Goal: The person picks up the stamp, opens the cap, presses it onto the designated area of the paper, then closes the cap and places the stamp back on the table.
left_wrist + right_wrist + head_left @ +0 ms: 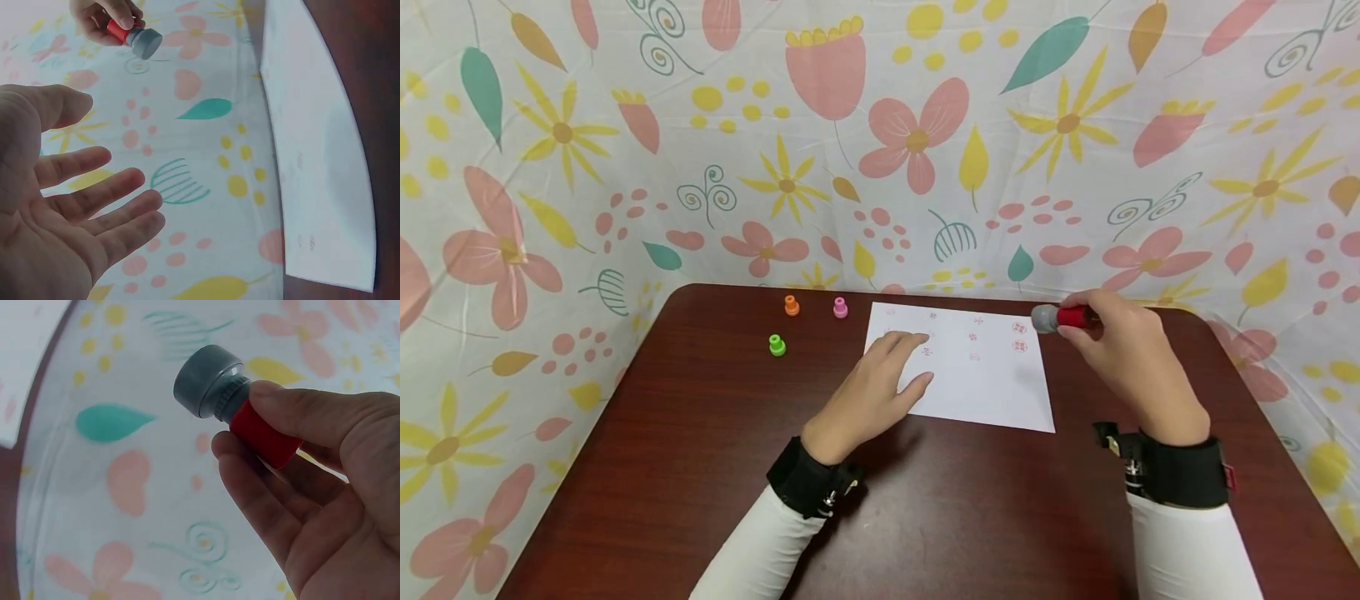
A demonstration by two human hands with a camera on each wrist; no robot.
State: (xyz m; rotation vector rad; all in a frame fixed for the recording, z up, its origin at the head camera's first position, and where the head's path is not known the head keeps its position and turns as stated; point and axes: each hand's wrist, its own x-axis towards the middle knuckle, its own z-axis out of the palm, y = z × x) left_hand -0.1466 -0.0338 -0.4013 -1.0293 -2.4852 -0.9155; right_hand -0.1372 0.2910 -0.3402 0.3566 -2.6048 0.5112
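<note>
My right hand [1138,354] pinches a stamp [265,434] by its red body between thumb and fingers. Its wide grey end [206,381] points left, held above the table beside the paper's right edge. A white sheet of paper [1000,392] lies on the table with several small red stamped prints [1019,346] on it, some of them faint. Over the sheet's left part is my left hand [868,396], its fingers spread and relaxed with nothing in them. In the left wrist view this hand [69,200] hangs apart from the paper.
On the dark wood table [700,433], left of the sheet, stand three small stamp-like pieces: orange [792,306], pink [840,308] and green [777,346]. A flower-patterned cloth [850,167] hangs behind the table and along its sides.
</note>
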